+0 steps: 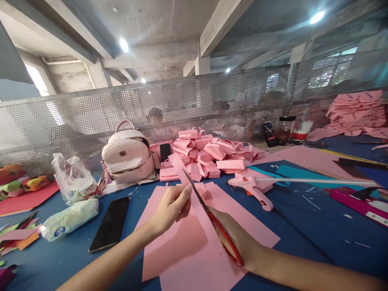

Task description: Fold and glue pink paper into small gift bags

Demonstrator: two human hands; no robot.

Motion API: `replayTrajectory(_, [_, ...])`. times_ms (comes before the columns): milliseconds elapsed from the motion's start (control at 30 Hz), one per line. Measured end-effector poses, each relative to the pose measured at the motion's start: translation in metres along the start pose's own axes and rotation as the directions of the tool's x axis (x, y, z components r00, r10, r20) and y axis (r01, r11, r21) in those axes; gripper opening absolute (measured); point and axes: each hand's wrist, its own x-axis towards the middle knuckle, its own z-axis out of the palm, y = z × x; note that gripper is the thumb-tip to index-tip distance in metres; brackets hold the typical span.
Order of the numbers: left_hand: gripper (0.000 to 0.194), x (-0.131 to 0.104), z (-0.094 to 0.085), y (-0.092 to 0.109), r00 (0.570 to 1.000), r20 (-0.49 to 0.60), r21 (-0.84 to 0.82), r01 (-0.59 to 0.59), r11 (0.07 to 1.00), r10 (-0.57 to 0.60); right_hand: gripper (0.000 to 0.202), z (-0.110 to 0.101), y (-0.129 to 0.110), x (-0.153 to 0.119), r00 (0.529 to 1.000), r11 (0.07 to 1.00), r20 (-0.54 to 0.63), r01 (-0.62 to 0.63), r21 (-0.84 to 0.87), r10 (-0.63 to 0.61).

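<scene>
Red-handled scissors (226,236) are gripped in my right hand (236,234), their blades pointing up and away to the left. A narrow strip of pink paper (178,163) stands up between the blades and my left hand (176,204), whose fingers are closed on it in a pinch. Below both hands several large sheets of pink paper (176,258) lie overlapping on the blue table. Just beyond the hands rises a heap of folded pink paper pieces (209,149). My right fingers are partly hidden behind the scissors and paper.
To the right lie a pink glue gun (251,186) with a glue stick and a magenta power strip (360,204). On the left are a black phone (109,224), a tissue pack (71,218) and a backpack (129,155). A perforated metal screen (81,113) stands behind.
</scene>
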Motion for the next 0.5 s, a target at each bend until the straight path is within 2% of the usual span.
replayTrajectory(133, [0.057, 0.000, 0.001, 0.005, 1.000, -0.014, 0.015, 0.006, 1.000, -0.005, 0.030, 0.001, -0.004, 0.001, 0.998, 0.997, -0.014, -0.054, 0.054, 0.055])
replayTrajectory(233, [0.058, 0.002, -0.002, 0.006, 0.999, -0.055, 0.026, 0.003, 1.000, -0.002, 0.028, 0.000, -0.018, 0.001, 0.999, 0.997, -0.009, -0.051, 0.050, 0.051])
replayTrajectory(333, [0.058, 0.004, -0.007, 0.003, 0.990, -0.140, 0.018, -0.011, 1.000, 0.014, 0.029, -0.001, -0.030, 0.000, 0.999, 0.998, 0.024, -0.042, 0.043, 0.041])
replayTrajectory(500, [0.057, 0.006, -0.009, -0.001, 0.981, -0.190, 0.013, -0.021, 1.000, 0.023, 0.028, -0.001, -0.030, 0.000, 0.998, 1.000, 0.056, -0.003, 0.019, 0.002])
